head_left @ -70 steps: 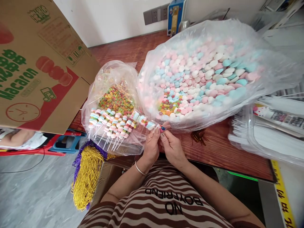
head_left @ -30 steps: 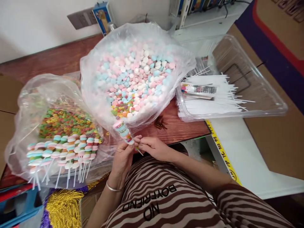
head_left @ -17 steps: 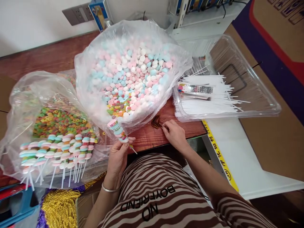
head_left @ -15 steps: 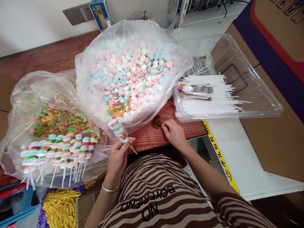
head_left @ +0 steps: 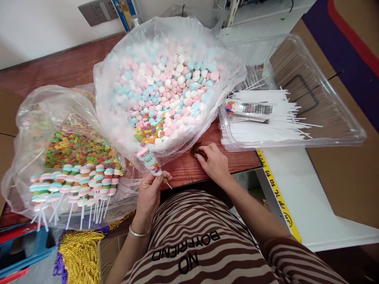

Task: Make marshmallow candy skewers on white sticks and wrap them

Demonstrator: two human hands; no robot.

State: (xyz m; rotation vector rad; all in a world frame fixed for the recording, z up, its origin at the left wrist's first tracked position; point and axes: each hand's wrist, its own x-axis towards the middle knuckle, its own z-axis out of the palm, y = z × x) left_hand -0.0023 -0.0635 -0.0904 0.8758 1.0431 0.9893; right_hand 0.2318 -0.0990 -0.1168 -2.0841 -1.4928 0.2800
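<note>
My left hand (head_left: 150, 194) grips a candy skewer (head_left: 150, 161) in a printed clear wrapper, tilted, with its white stick sticking out below the fingers. At the table edge, my right hand (head_left: 214, 162) has its thumb and fingertips closed on a small pile of shiny gold-brown twist ties (head_left: 196, 150); whether a single tie is pinched apart I cannot make out. To the left, a row of finished candy skewers (head_left: 74, 185), marshmallows and gummy rings on white sticks, lies on a plastic bag of gummy rings (head_left: 77, 148).
A big open plastic bag of pastel marshmallows (head_left: 168, 90) fills the middle of the wooden table (head_left: 189, 173). On the right, a clear plastic tray (head_left: 340, 138) holds white sticks (head_left: 260, 130) and a printed wrapper. Cardboard boxes (head_left: 352, 165) stand at the far right; gold tassels (head_left: 79, 252) hang lower left.
My right hand has moved slightly left and further onto the twist ties. The left hand still holds the wrapped skewer in nearly the same place. The view has shifted a little.
</note>
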